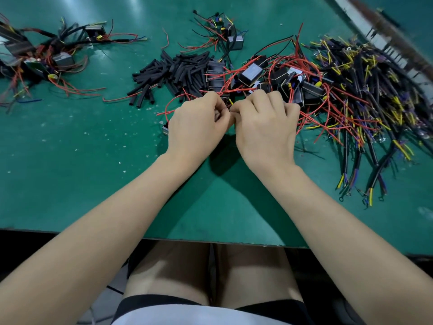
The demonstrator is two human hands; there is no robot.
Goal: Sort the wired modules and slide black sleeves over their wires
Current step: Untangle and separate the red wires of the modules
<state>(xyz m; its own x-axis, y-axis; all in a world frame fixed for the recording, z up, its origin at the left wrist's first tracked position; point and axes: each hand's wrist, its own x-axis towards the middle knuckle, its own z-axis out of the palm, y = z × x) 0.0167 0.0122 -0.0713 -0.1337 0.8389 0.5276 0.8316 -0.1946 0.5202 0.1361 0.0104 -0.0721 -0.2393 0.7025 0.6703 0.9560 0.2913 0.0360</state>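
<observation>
Single view only, head-worn wide-angle cam. Looks forward and steeply down over the green bench [70, 184]. Close range: forearms enter from the bottom corners, both hands sit near frame centre, knees visible under the near bench edge. Bench surface fills the upper two thirds. Fisheye bends the far right edge; blur toward that corner. No second view, so no overlap.

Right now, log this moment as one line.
left hand: pinching red wire | right hand: pinching, item hidden | black sleeves: piled beyond hands | stage: sleeving
</observation>
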